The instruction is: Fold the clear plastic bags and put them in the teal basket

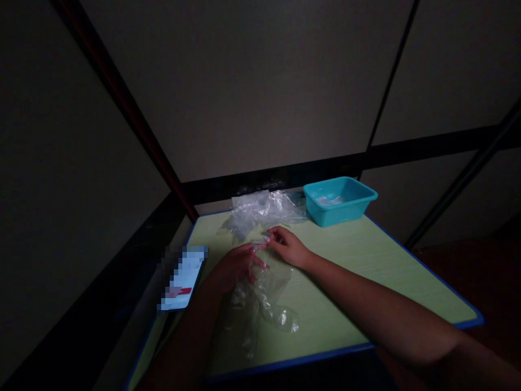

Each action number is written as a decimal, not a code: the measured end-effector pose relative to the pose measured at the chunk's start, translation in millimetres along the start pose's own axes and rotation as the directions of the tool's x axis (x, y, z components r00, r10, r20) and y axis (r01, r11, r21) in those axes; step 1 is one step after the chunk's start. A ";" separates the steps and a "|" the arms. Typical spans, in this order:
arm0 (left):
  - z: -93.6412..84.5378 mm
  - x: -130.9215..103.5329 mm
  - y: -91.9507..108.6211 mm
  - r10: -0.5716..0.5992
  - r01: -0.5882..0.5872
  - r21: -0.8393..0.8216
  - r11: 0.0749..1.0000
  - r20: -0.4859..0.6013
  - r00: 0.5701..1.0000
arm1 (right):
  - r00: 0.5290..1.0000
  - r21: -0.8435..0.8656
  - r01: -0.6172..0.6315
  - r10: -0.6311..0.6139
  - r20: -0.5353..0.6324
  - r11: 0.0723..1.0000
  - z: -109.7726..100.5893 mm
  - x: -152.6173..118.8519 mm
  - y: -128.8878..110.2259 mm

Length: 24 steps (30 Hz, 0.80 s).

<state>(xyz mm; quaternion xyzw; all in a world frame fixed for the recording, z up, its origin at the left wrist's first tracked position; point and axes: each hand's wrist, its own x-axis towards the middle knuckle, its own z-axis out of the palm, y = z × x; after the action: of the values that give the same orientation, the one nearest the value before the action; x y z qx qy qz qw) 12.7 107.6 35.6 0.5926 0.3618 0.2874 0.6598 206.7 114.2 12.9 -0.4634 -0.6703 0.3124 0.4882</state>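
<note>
Evidently, both hands work at one spot: thumb and forefinger of the right hand point(288, 247) pinch narrowly at the upper edge of a clear plastic bag point(279, 288), and the left hand point(236, 266), fingers loosely curled, grips the same film just beside. The bag hangs crumpled below the fingers and trails over the near-middle part of the table point(366, 277).

Farther back, a heap of clear film point(260, 209) lies by the far edge, near a turquoise basin point(340, 213) with some whitish material inside. A lit device point(185, 282), phone-like, lies at the left edge, near the left forearm.

Progress, as judged: one bag is in hand and its handling looks unfinished; the heap lies loose, seemingly untouched by either hand. Number of pieces done or left: not determinable.

Unclear: light is dim; transparent film hides its own outline and any opening. Exact fingertip contact on the left is obscured. The basin's contents cannot be identified. The device's screen is partly pixelated; the left forearm is dark and cut off below.
</note>
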 end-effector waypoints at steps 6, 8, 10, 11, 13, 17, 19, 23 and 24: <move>-2.1 1.8 -0.7 -0.009 0.009 0.026 1.000 0.002 1.000 | 0.967 0.249 -0.207 0.159 0.199 0.946 -5.0 2.7 5.2; -4.1 3.3 -2.0 -0.032 0.033 0.048 0.998 -0.035 0.999 | 0.980 0.200 -0.169 0.142 0.140 0.965 -8.3 4.0 6.7; -5.9 4.3 -2.1 -0.040 0.045 0.063 0.997 -0.077 0.996 | 0.990 0.071 -0.131 0.126 0.062 0.989 -11.5 5.9 9.6; -6.4 4.6 -1.7 -0.034 0.042 0.083 0.996 -0.104 0.994 | 0.992 -0.020 -0.122 0.123 0.034 0.992 -13.1 6.9 11.0; -7.2 5.2 -0.8 0.024 0.019 0.216 0.976 -0.194 0.981 | 0.991 -0.225 -0.130 0.136 0.014 0.966 -16.4 8.4 11.9; -9.1 8.3 -1.7 0.269 0.025 0.607 0.794 -0.389 0.881 | 0.980 -0.614 -0.141 0.199 0.027 0.777 -23.6 8.0 3.5; -10.7 10.7 -4.0 0.333 0.059 0.708 0.704 -0.402 0.853 | 0.972 -0.731 -0.143 0.233 0.022 0.667 -27.4 7.1 -3.0; -13.2 13.5 -8.6 0.377 0.079 0.828 0.556 -0.335 0.864 | 0.939 -0.815 -0.173 0.343 0.033 0.552 -36.0 6.7 -10.1; -13.3 13.6 -8.9 0.401 0.070 0.848 0.526 -0.320 0.858 | 0.928 -0.824 -0.189 0.372 0.028 0.533 -38.5 6.9 -10.5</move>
<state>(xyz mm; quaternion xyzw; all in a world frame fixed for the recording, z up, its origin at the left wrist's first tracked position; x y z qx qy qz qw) 9.2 125.1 24.4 0.7758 0.5445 0.2802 0.1525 239.1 115.4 37.1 -0.7022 -0.6995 0.0918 0.0960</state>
